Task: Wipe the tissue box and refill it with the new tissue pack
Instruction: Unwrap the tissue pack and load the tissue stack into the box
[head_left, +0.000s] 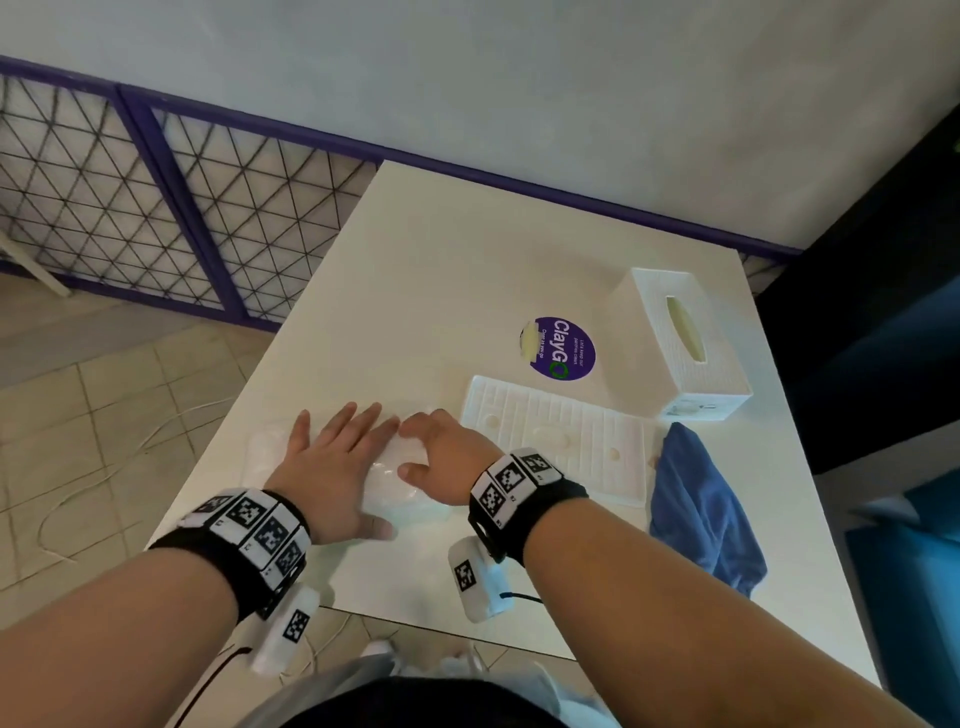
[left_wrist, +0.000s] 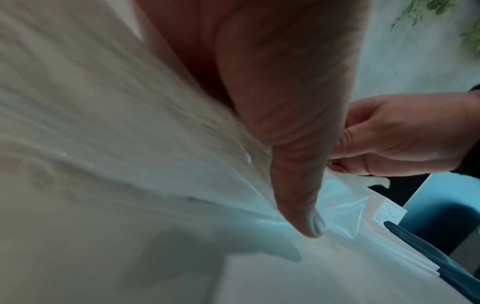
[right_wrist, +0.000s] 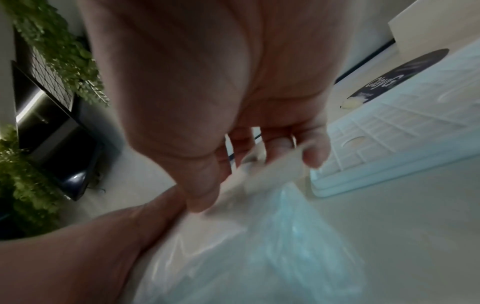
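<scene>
The new tissue pack (head_left: 400, 486), white tissues in clear plastic, lies on the white table (head_left: 467, 260) near its front edge. My left hand (head_left: 332, 467) lies flat on the pack's left part, fingers straight, pressing it down. My right hand (head_left: 431, 449) has curled fingers at the pack's right end. In the left wrist view the right hand (left_wrist: 402, 139) pinches a white edge (left_wrist: 363, 181) at the torn wrapper. The right wrist view shows the same pinch (right_wrist: 272, 164) above the pack (right_wrist: 259, 246). The white tissue box cover (head_left: 680, 343) stands at the back right, and its ribbed base plate (head_left: 561, 441) lies flat beside my right hand.
A crumpled blue cloth (head_left: 701, 509) lies right of the base plate, near the table's right edge. A purple round sticker (head_left: 563, 348) is stuck on the tabletop by the box cover. A mesh fence (head_left: 156, 197) and tiled floor lie to the left.
</scene>
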